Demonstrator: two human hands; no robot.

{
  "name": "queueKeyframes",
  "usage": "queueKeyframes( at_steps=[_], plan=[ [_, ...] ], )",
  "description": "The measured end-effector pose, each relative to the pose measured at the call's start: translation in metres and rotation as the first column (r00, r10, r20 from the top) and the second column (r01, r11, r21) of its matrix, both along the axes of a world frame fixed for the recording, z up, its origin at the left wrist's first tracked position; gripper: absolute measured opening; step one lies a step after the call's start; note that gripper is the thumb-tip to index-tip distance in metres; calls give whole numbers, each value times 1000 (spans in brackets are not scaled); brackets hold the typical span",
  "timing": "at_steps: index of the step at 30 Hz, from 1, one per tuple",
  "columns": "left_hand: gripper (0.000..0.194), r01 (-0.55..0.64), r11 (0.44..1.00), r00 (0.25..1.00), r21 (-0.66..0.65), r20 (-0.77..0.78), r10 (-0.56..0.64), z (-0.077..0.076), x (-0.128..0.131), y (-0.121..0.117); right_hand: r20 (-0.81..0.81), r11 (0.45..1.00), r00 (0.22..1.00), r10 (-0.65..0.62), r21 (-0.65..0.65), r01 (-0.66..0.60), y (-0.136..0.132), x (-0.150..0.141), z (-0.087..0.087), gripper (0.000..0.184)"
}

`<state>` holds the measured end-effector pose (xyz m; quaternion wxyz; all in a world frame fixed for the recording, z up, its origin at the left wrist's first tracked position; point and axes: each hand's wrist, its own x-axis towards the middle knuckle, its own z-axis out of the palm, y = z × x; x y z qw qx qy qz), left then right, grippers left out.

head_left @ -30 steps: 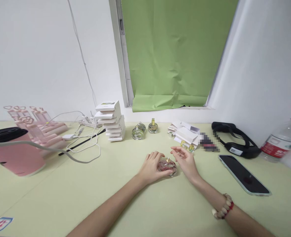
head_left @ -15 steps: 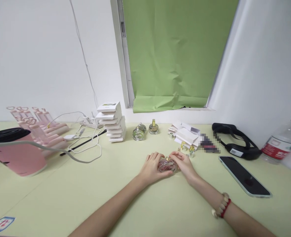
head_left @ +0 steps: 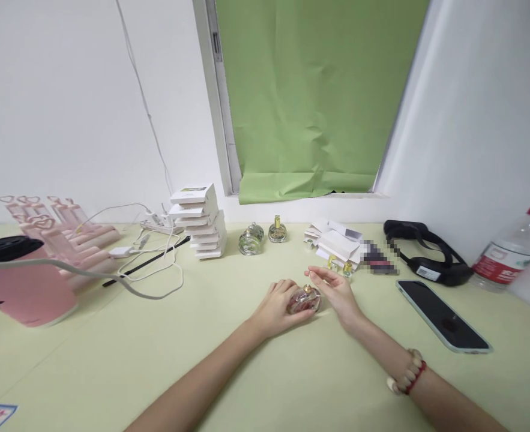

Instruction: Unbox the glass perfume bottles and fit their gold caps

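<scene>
Bottle point(head_left: 298, 302): on table point(head_left: 269, 384), left of phone point(head_left: 443, 315) | left hand point(head_left: 274, 309): holding bottle | right hand point(head_left: 337, 293): curved near neck point(head_left: 308, 289), cannot tell if holding something | advice: maintain firm left grip, work straight above neck.

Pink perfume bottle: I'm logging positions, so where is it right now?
The pink perfume bottle is below and slightly right of the head view's centre, held by the left hand, with the right hand just beside it.
</scene>
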<state>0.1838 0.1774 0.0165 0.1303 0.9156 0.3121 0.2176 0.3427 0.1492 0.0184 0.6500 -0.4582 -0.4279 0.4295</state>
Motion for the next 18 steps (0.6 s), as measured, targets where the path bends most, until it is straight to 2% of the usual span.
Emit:
queueKeyframes(
  at_steps=[3,8,11,14,18],
  plan=[
    [34,12,1000,1000,8,13,-12,0,1,-1,109,998,993,38,39,-43,-3,2,5,28],
    [35,42,993,998,107,34,-46,2,0,-3,332,992,943,-31,124,-11,-3,7,5,16],
    [30,81,985,997,155,7,-83,3,1,-4,367,984,930,-35,174,-32,-2,7,3,13],
    [28,83,987,997,139,-9,-83,4,1,-4,376,972,926,-30,227,-61,-2,6,2,9],
    [26,71,991,997,117,-14,-70,3,2,-4,370,971,929,-19,227,-70,-3,5,4,7]
  ],
)
